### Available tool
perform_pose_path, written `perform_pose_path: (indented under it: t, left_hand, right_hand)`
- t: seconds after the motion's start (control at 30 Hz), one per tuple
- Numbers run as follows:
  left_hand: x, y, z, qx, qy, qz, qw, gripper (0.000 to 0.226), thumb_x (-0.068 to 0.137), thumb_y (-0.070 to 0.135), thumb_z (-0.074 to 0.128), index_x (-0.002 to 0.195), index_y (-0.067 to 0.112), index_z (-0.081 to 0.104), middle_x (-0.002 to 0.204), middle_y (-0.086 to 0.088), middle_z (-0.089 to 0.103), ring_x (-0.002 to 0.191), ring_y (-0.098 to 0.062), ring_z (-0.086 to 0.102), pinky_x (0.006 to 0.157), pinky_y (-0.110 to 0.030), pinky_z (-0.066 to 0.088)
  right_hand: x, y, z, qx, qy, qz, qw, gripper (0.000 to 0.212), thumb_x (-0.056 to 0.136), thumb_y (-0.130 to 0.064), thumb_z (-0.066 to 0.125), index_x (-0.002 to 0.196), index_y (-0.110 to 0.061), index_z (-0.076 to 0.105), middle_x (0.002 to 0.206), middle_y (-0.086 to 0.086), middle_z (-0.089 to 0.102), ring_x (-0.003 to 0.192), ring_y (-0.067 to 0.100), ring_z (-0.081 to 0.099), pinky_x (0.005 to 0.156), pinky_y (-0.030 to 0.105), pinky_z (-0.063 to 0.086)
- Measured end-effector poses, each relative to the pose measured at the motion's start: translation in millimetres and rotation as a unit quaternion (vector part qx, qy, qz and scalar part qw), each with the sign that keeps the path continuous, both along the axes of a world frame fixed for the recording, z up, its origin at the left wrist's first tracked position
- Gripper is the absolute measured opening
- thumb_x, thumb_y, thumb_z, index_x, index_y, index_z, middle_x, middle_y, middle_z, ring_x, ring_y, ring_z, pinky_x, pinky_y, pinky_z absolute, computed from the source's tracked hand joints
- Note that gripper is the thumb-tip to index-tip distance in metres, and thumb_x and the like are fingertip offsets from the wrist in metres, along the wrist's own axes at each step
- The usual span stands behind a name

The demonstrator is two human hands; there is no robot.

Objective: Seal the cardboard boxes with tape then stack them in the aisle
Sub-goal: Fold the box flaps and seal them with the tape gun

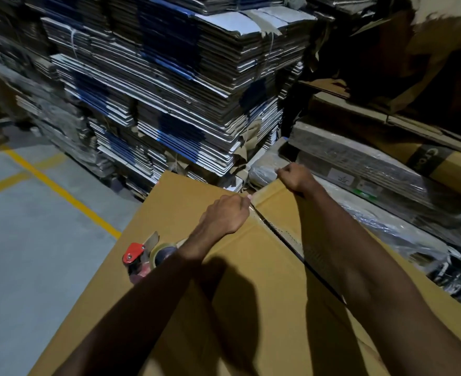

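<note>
The large brown cardboard box (197, 294) fills the lower middle of your view, its top flaps meeting along a dark centre seam (281, 234) with clear tape on its far stretch. Your left hand (224, 215) rests on the box top just left of that seam, its grip narrow, fingers curled at the tape; whether they pinch it, I cannot tell. Your right hand (295, 178) sits at the box's far edge, right of the seam, fingers curled over the flap edge. The red-handled tape dispenser (145, 256) lies on the box top, left of your left wrist. Beyond the box stand strapped stacks of flattened cartons (169, 90); left of it runs grey floor with yellow lines (61, 191).
</note>
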State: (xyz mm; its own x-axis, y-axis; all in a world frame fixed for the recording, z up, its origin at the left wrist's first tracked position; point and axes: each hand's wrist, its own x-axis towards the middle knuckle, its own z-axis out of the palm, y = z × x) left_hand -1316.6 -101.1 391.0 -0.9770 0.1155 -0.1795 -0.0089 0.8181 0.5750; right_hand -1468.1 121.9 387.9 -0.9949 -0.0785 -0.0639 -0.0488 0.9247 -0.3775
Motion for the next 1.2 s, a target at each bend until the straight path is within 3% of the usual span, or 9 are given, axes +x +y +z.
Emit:
perform_pose_path:
  t: [0.17,0.27,0.43,0.6,0.7,0.83,0.93,1.07,1.2]
  left_hand:
    - [-4.6,0.7,-7.5,0.020,-0.015,-0.005,1.000,0.067,0.104,0.068,0.019,0.104,0.013,0.058,0.112,-0.009,0.057,0.105,-0.028,0.056,0.096,-0.046,0.048]
    - [-5.8,1.8,-10.1,0.021,-0.017,-0.006,1.000,0.067,0.103,0.069,0.020,0.107,0.014,0.059,0.116,-0.010,0.058,0.107,-0.028,0.055,0.097,-0.047,0.048]
    - [-10.6,-1.5,-14.0,0.014,-0.003,-0.011,1.000,0.057,0.104,0.068,0.021,0.097,0.022,0.055,0.123,-0.016,0.059,0.115,-0.034,0.054,0.100,-0.051,0.047]
    - [-16.6,-4.7,-27.0,0.034,0.023,0.004,0.999,0.062,0.104,0.069,0.023,0.073,0.022,0.051,0.098,-0.015,0.061,0.095,-0.034,0.060,0.091,-0.051,0.052]
    - [-20.4,-5.0,-31.3,0.035,0.030,-0.004,0.999,0.066,0.100,0.072,0.021,0.071,0.021,0.050,0.093,-0.014,0.062,0.090,-0.034,0.061,0.088,-0.051,0.053]
    - [-20.4,-7.1,-32.5,0.039,0.017,-0.025,0.999,0.067,0.101,0.070,0.018,0.099,0.020,0.063,0.119,-0.019,0.066,0.111,-0.037,0.060,0.098,-0.052,0.049]
    - [-22.4,-9.2,-32.8,0.056,-0.007,-0.043,0.997,0.061,0.109,0.056,0.025,0.135,0.012,0.059,0.139,-0.021,0.059,0.129,-0.038,0.052,0.109,-0.049,0.043]
    - [-26.7,-9.9,-30.1,0.054,-0.008,-0.049,0.997,0.062,0.107,0.058,0.030,0.119,0.010,0.067,0.133,-0.021,0.063,0.122,-0.035,0.056,0.106,-0.046,0.045]
    - [-21.0,-9.4,-22.4,0.036,0.009,-0.046,0.998,0.069,0.101,0.066,0.023,0.106,0.015,0.070,0.123,-0.020,0.067,0.115,-0.034,0.059,0.103,-0.046,0.048]
  right_hand:
    - [-15.6,0.9,-1.6,0.037,-0.083,-0.037,0.995,0.039,0.097,-0.047,0.052,0.097,-0.011,0.066,0.111,0.021,0.068,0.091,0.032,0.063,0.074,0.037,0.047]
    - [-14.2,0.7,-8.7,0.056,-0.063,-0.051,0.995,0.054,0.100,-0.057,0.048,0.121,-0.010,0.066,0.129,0.020,0.063,0.111,0.038,0.061,0.092,0.045,0.051]
    - [4.8,-6.6,-10.8,0.047,0.030,-0.015,0.998,0.069,0.102,-0.072,0.032,0.069,-0.017,0.058,0.075,0.007,0.058,0.078,0.031,0.061,0.074,0.040,0.048]
    - [41.9,-37.4,-8.9,0.106,0.070,0.095,0.987,0.070,0.108,-0.062,0.022,0.080,-0.019,0.069,0.080,0.000,0.062,0.089,0.017,0.057,0.113,0.049,0.033]
    - [66.3,-54.6,-5.4,0.095,0.077,0.147,0.981,0.072,0.106,-0.058,0.020,0.094,-0.014,0.075,0.073,-0.009,0.052,0.092,0.019,0.058,0.118,0.050,0.027]
    - [82.6,-65.0,-8.1,0.058,0.057,0.199,0.977,0.050,0.107,-0.037,0.031,0.124,-0.018,0.075,0.125,0.005,0.072,0.117,0.028,0.054,0.111,0.051,0.027]
    - [88.4,-66.7,-4.0,-0.008,0.009,0.189,0.982,0.038,0.107,-0.032,0.042,0.121,-0.019,0.075,0.136,-0.001,0.069,0.121,0.025,0.050,0.110,0.044,0.021]
    - [92.9,-60.9,8.1,0.003,0.007,0.162,0.987,0.038,0.111,-0.038,0.044,0.123,-0.018,0.074,0.131,0.004,0.068,0.124,0.022,0.046,0.112,0.038,0.023]
    - [76.7,-38.9,10.5,0.088,0.036,0.126,0.987,0.063,0.107,-0.061,0.021,0.129,-0.028,0.070,0.134,0.008,0.065,0.131,0.029,0.049,0.115,0.044,0.025]
